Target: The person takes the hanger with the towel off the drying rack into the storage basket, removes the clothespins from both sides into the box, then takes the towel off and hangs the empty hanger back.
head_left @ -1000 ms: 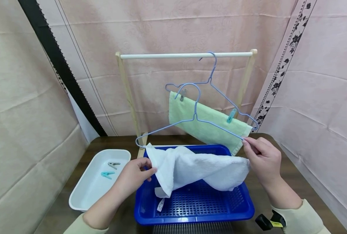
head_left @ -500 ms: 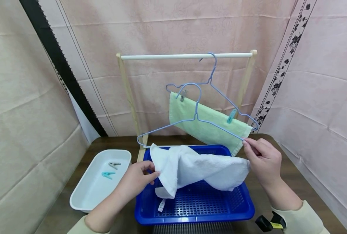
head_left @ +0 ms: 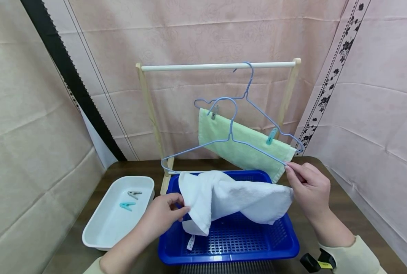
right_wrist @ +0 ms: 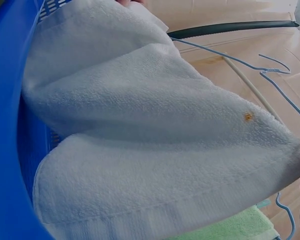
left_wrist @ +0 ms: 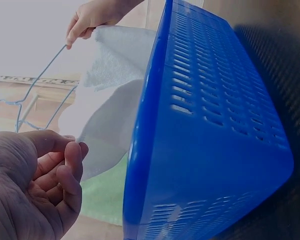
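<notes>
My right hand (head_left: 309, 182) pinches one end of a blue wire hanger (head_left: 231, 131) together with a corner of a white towel (head_left: 237, 194). The towel droops from there over a blue basket (head_left: 229, 258). With thumb and fingertips, my left hand (head_left: 167, 211) pinches the towel's left edge, as the left wrist view shows close up. The hanger's other end reaches left above the towel, and its hook points up. A small orange-brown mark (right_wrist: 248, 116) shows on the towel in the right wrist view. A white tag (head_left: 191, 242) hangs beneath the towel.
Behind stands a rack with a white bar (head_left: 189, 68). From it hangs a second blue hanger (head_left: 247, 93) with a green towel (head_left: 251, 161) clipped on. A white tray (head_left: 105, 224) at left holds a grey clothespin (head_left: 134, 194) and a teal clothespin (head_left: 126, 206).
My left hand has shifted a little right and down, bringing the towel's left edge inward. The right hand and its end of the hanger have stayed in place.
</notes>
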The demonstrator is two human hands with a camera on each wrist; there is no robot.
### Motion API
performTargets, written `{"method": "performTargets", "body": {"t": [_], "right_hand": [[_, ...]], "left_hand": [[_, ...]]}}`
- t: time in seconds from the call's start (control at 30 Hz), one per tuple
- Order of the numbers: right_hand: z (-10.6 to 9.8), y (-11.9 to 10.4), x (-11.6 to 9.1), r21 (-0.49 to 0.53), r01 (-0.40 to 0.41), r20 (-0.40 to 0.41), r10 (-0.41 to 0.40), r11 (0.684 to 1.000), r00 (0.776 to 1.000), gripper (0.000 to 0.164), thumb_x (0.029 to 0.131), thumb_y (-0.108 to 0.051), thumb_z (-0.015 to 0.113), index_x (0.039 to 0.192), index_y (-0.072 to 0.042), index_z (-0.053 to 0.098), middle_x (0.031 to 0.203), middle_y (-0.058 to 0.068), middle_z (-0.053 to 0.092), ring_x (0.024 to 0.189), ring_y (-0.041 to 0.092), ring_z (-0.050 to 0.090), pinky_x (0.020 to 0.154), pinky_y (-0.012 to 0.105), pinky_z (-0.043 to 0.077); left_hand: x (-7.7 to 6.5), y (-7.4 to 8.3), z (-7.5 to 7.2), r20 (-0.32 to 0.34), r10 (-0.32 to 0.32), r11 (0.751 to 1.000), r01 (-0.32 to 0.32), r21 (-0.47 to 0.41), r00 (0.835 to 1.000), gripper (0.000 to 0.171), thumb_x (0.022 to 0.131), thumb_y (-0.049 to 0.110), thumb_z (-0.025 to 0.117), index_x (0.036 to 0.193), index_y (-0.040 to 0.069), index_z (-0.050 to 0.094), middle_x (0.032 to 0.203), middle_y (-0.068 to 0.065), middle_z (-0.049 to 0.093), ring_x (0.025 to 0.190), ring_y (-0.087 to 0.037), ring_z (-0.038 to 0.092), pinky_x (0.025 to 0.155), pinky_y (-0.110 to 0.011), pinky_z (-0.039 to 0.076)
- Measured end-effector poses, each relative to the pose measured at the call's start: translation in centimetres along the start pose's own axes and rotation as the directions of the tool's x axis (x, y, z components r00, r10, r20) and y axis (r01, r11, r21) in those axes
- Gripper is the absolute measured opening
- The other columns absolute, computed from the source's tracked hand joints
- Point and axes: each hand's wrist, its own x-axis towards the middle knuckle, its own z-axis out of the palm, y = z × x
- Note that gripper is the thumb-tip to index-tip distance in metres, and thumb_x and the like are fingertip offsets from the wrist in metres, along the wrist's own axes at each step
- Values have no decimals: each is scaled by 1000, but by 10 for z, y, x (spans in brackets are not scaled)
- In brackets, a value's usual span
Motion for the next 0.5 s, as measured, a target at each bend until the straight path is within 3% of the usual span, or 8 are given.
{"method": "performTargets", "body": {"t": [0.23,0.5], "right_hand": [[1,0,-1,-3,-5,6,5,1000,1000,12,75,18,69,85,12,73,59,0,38,60,2,33,54,16,24],[2,-1,1,8,11,5,-11,1000,1000,10,76,18,69,85,13,73,58,1,40,60,1,35,54,15,25]], "left_hand": [[-1,-1,1,47,-39,999,39,-3,998,15,89,30,75,85,18,66,67,3,64,65,-15,59,62,-31,50],[-1,-6,2,66,-24,1000,24,0,998,13,89,30,75,86,20,67,68,6,65,66,-15,61,61,-32,51]]}}
